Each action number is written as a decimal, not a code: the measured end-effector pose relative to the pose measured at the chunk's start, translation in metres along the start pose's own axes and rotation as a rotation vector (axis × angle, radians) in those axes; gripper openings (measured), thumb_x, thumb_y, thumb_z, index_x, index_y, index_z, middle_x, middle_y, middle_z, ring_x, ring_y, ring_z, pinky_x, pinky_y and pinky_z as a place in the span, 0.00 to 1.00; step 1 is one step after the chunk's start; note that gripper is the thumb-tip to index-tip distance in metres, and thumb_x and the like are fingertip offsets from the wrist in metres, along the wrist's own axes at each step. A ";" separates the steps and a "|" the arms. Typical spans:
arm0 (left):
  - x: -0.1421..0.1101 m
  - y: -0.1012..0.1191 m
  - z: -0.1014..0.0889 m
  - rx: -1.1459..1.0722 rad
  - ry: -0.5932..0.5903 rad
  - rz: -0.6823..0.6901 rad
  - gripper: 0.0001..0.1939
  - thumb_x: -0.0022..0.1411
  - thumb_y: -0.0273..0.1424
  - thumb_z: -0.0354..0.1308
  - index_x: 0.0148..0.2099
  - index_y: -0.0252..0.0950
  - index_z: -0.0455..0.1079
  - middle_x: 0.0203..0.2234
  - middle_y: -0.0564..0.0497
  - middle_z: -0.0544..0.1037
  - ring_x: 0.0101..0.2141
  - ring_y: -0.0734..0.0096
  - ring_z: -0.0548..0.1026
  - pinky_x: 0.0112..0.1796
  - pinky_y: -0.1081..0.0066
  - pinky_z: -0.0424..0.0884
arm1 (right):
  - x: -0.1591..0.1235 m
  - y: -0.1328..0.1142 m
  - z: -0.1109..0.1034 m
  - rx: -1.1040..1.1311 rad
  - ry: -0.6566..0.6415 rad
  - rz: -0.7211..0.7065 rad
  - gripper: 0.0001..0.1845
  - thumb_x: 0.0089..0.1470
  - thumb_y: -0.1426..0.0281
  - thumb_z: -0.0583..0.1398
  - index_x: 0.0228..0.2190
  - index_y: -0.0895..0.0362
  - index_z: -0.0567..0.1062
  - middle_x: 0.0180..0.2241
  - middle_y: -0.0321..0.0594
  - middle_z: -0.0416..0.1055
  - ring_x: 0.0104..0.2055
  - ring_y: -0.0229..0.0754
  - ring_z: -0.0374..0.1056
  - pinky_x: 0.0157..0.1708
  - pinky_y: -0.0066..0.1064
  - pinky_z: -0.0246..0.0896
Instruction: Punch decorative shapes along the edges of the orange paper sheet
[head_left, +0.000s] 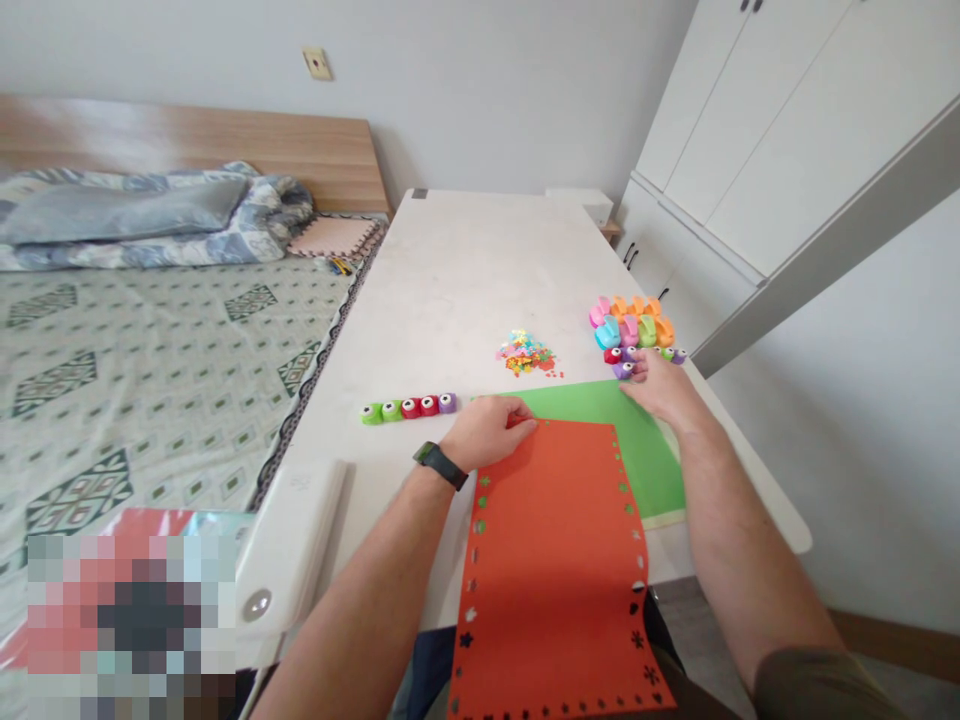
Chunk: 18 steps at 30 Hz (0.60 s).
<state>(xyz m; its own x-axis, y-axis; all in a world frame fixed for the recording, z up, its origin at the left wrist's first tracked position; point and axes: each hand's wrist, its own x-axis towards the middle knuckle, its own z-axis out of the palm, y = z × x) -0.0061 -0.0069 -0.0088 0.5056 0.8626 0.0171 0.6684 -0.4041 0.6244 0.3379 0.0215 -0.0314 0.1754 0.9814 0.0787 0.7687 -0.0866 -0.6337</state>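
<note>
My left hand, with a black watch on the wrist, rests with curled fingers on the top left corner of an orange foam sheet that has shapes punched along its edges. The orange sheet lies over a green sheet and hangs off the near table edge. My right hand reaches to the small craft punches at the right; its fingers touch a purple punch, and I cannot make out whether they grip it.
A row of several small punches lies left of my left hand. A pile of coloured cut-out shapes sits mid-table. A white flat device lies at the table's near left corner. A bed stands left, white cupboards right.
</note>
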 end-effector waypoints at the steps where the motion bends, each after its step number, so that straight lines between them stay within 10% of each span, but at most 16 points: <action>1: 0.000 0.001 0.000 -0.004 -0.004 0.001 0.14 0.64 0.40 0.56 0.38 0.38 0.79 0.29 0.49 0.82 0.30 0.68 0.77 0.32 0.72 0.66 | -0.002 0.001 0.001 -0.046 0.003 0.003 0.32 0.43 0.69 0.70 0.51 0.56 0.72 0.44 0.49 0.79 0.41 0.49 0.76 0.44 0.41 0.69; 18: -0.001 0.005 -0.005 -0.015 -0.055 -0.011 0.14 0.64 0.39 0.56 0.37 0.38 0.79 0.31 0.49 0.83 0.31 0.68 0.77 0.33 0.72 0.67 | -0.005 0.004 0.010 -0.153 0.150 -0.015 0.10 0.51 0.67 0.66 0.37 0.52 0.76 0.34 0.38 0.80 0.36 0.44 0.75 0.42 0.37 0.69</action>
<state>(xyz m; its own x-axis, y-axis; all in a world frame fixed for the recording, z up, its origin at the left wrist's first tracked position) -0.0059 -0.0082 -0.0018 0.5278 0.8487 -0.0330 0.6663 -0.3897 0.6358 0.3342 0.0183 -0.0420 0.2437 0.9473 0.2080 0.8543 -0.1081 -0.5085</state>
